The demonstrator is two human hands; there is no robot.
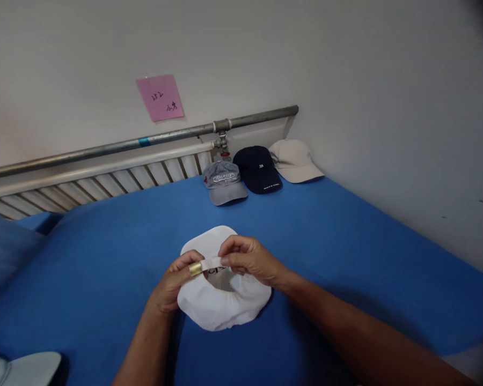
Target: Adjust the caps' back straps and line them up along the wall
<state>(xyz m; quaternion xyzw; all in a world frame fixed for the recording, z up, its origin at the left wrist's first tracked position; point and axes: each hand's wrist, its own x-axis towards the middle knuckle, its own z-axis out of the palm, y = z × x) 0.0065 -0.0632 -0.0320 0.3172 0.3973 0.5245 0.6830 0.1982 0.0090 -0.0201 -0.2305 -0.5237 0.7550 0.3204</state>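
Note:
A white baseball cap [221, 308] is held over the blue surface, with its back opening and adjustment strap [211, 262] facing me and its brim pointing away. My left hand [174, 281] is closed on the strap's left end, beside a gold-coloured metal buckle [195, 268]. Pinched between the thumb and fingers of my right hand [251, 260] is the other end of the strap. Dark lettering shows inside the cap through the opening.
A grey cap [225, 181], a navy cap [258, 169] and a beige cap [295, 161] sit at the far corner of the blue surface [116, 252]. Behind it run a radiator [145, 174] and a metal pipe [177, 133]. Another pale cap [34, 370] lies at the lower left.

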